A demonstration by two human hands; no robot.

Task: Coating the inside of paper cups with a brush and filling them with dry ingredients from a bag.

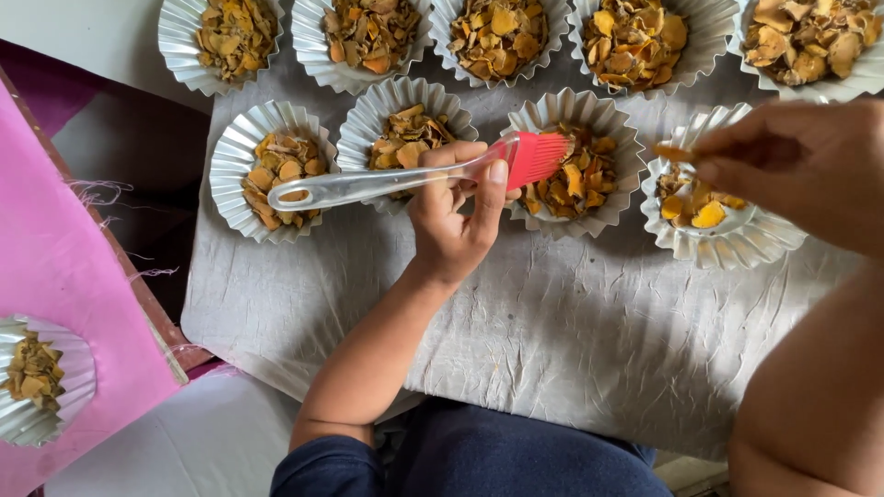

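the left hand [456,216], at centre frame, is closed round a brush [414,177] — thumb and fingers wrapped on its clear handle near the red bristle head, which lies over the third foil cup [575,166] of the middle row. the handle's clear end sticks out to the left over the first cup of that row [272,170]. the right hand [801,166], at the right edge, has its fingertips pinched together on a small orange-brown chip [674,153], held just above the rim of the right-hand cup [714,207], which looks less full than its neighbours.

by my reading the step in hand is filling — a chip is going into that sparser cup while the brush is only held ready, bristles not pressed into anything. the next move would call for a light release low over the cup, so the chip lands inside the fluted rim rather than on the grey sheet [516,331], with the brush kept level so it does not sweep flakes out of the cup beneath it.

hard to make out: what the chips are, and whether the bristles touch the flakes below. the top row of cups [497,37] is cut by the upper edge, the right forearm by the right edge. one more cup [37,377] sits half out of frame at lower left on a pink board [74,276].
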